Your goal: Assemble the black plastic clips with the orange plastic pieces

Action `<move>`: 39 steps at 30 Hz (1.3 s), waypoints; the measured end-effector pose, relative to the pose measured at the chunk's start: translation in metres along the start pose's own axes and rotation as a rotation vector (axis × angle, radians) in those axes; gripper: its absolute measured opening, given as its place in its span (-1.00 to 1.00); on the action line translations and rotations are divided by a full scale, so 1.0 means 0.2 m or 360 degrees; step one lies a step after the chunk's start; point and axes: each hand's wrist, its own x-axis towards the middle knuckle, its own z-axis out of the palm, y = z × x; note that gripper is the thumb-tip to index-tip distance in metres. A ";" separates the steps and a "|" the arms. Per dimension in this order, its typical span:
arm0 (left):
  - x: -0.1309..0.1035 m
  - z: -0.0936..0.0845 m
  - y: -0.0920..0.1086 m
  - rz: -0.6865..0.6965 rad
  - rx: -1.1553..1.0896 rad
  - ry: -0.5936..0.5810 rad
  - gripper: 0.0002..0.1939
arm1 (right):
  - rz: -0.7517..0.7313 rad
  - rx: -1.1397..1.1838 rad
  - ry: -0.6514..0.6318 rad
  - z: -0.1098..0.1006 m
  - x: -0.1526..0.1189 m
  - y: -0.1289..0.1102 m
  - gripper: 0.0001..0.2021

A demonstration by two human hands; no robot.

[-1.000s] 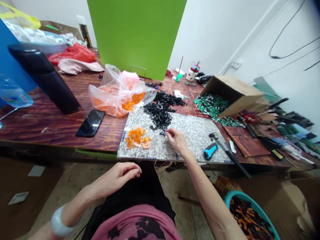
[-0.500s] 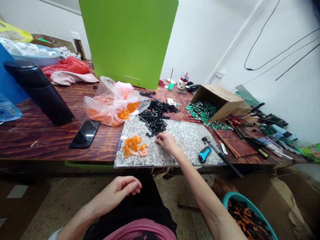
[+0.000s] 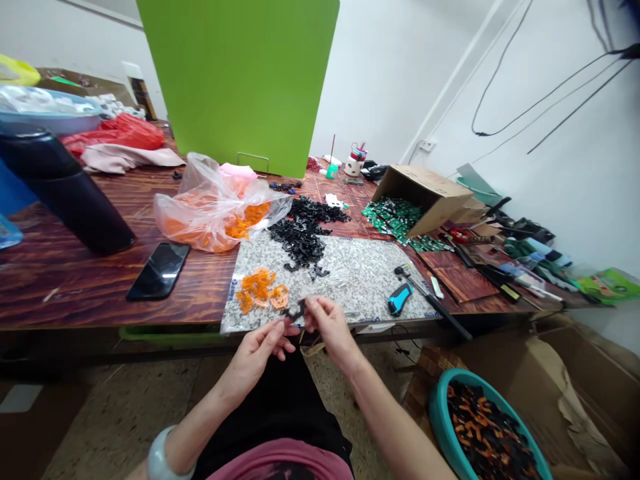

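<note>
Counter (image 3: 75, 283) w/ dark reddish wood grain carries a speckled grey board (image 3: 373, 303) at its near edge. Black part (image 3: 294, 311) is up btwn both hands, just over the board's near edge, R of the orange pcs. R hand (image 3: 324, 321) has its fingertips closed on the part's R end, a pinch grip. L hand (image 3: 269, 341) is at the other end, thumb up close to it, fingers half curled; can't tell if it actually grips, fingertips too small to read. White bangle (image 3: 167, 457) on L wrist.

On the board: small heap of orange pcs (image 3: 257, 287) at L, pile of black pcs (image 3: 300, 243) at the back, running off onto the counter, w/ a few loose nr its front. Blue/blk tool (image 3: 400, 299) lies at R, next to a hammer-like tool (image 3: 434, 300) whose handle sticks out past the counter edge.

Clear bag (image 3: 193, 217) w/ more orange inside sits behind L, phone (image 3: 159, 271) lies in front of it, dark flask (image 3: 70, 193) further L. Cardboard box (image 3: 427, 183) on its side, back R, green pcs (image 3: 393, 217) spilling out. Teal tub (image 3: 439, 403) below R holds mixed blk/orange pcs.
</note>
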 end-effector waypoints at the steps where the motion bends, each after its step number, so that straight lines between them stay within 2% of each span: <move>1: 0.00 0.02 -0.01 0.0026 -0.0010 0.0037 -0.55 | 0.0024 0.0047 -0.0025 0.01 -0.04 0.00 -0.58; 4: 0.00 0.04 -0.06 0.0038 -0.0041 0.0145 -0.60 | 0.0050 0.0113 -0.0058 0.01 -0.13 0.02 -0.61; 9: -0.04 0.07 -0.13 -0.0123 -0.0078 0.0199 -0.58 | 0.0023 -0.0045 -0.0064 -0.03 -0.18 0.10 -0.63; 15: -0.04 0.07 -0.15 -0.0173 -0.0168 0.0214 -0.54 | 0.0025 -0.0162 -0.0162 -0.03 -0.16 0.17 -0.64; 20: -0.04 0.04 -0.13 -0.0173 -0.0219 0.0330 -0.56 | -0.0130 -0.0293 -0.0195 -0.02 -0.14 0.13 -0.68; 23: -0.03 0.03 -0.12 -0.0221 -0.0213 0.0366 -0.59 | -0.0277 -0.0543 -0.0082 -0.12 -0.08 0.10 -0.72; 28: -0.01 0.03 -0.09 -0.0348 -0.0319 0.0373 -0.54 | -0.0428 -0.1104 0.0405 -0.48 0.14 0.11 -0.74; 31: -0.01 0.04 -0.09 -0.0409 -0.0366 0.0378 -0.51 | -0.0405 -0.1255 0.0485 -0.64 0.26 0.12 -0.74; 34: -0.01 0.05 -0.09 -0.0441 -0.0378 0.0410 -0.54 | -0.0392 -0.1392 0.0410 -0.68 0.35 0.12 -0.78; 39: 0.00 0.08 -0.08 -0.0467 -0.0411 0.0451 -0.53 | -0.0351 -0.1564 0.0272 -0.56 0.41 0.11 -0.87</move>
